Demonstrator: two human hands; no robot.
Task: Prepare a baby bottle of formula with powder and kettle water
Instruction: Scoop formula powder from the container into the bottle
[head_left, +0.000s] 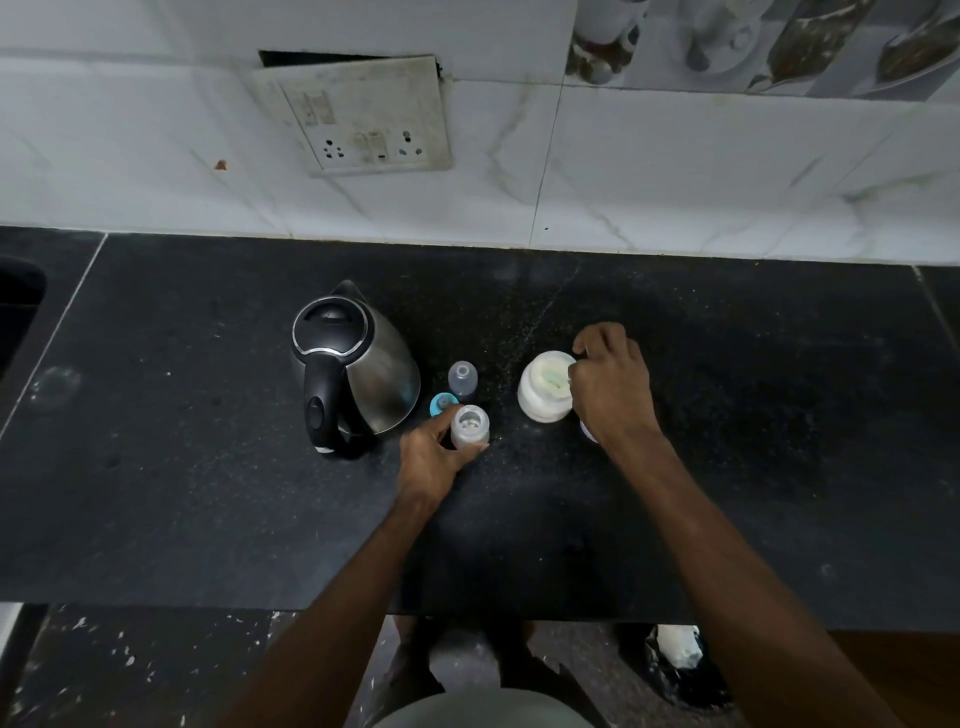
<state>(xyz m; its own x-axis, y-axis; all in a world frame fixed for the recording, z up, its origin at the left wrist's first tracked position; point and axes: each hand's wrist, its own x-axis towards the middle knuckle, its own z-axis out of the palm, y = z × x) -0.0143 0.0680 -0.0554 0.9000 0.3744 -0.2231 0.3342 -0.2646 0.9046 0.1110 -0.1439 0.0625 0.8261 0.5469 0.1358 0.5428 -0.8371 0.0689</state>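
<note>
Both our forearms reach up from six o'clock onto the dark counter, and we read the scene from the left across.

At about ten o'clock of our left hand stands the kettle, upright, lid shut, handle turned toward us and spout away. Just right of it sit a clear cap and a blue teat ring, both close behind the bottle. Our left hand grips the bottle from the near side, fingers and thumb curled round its body. It stands upright, long axis vertical, mouth open to the camera, with what looks like a little water or powder inside; we cannot tell which.

At three o'clock of the bottle, near but apart, is the white powder jar, lid off, pale powder showing. Our right hand sits at the jar's right rim, fingers curled tight as if pinching a scoop handle; the scoop itself is hidden, so we cannot say what they hold.

We judge the coming move to be a scoop carried from jar to bottle: a short run toward nine o'clock, right hand travelling, left hand steadying the narrow mouth.
</note>
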